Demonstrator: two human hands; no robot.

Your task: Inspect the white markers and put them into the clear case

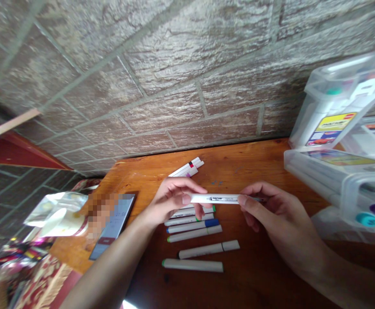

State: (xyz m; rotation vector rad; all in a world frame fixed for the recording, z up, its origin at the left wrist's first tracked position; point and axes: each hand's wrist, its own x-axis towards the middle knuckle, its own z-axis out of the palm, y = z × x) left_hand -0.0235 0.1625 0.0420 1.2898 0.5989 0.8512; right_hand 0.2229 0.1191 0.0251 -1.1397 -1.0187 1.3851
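Note:
Between my two hands a white marker (217,198) is held level above the table, dark printing along its barrel. My left hand (174,197) pinches its left end with thumb and fingers. At the other end, my right hand (271,210) grips it the same way, partly hiding a dark tip. Below lie several white markers in a loose column, among them one with a blue cap (211,223), one with a black band (209,249) and one with green ends (193,265). Behind my left hand, more white markers (189,166) lie together, with red and black bands.
Clear plastic marker cases (327,116) stand at the right, one case (338,176) lying with coloured marker ends facing me. A phone (114,227) rests at the left edge of the wooden table (248,167). Beyond are a white cup (65,222) and clutter. A stone wall (187,86) rises behind.

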